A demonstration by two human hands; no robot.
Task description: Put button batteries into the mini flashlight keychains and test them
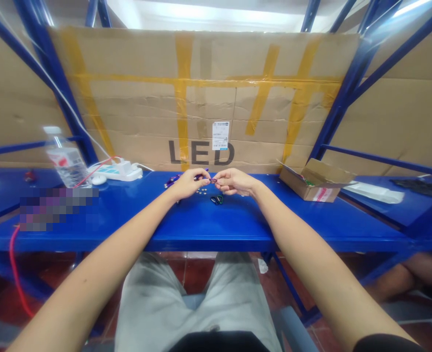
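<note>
My left hand (189, 184) and my right hand (237, 182) meet above the blue tabletop, fingertips pinched together. Between them is a small purple-pink piece (213, 180), too small to name, gripped from both sides. Several shiny purple pieces (170, 182) lie beside and behind my left hand, partly hidden by it. Under the fingers, several tiny gold-coloured round parts (201, 191) are scattered on the table. Closer to me rest small dark loops (216, 200), one black and one greenish, shaped like carabiner clips.
An open cardboard box (316, 181) stands at the right. On the left are a water bottle (67, 161), a white power strip (118, 170) and a red cable (14, 264). A large cardboard sheet (142, 107) closes off the back between blue posts. Another person's limb (402, 278) shows at lower right.
</note>
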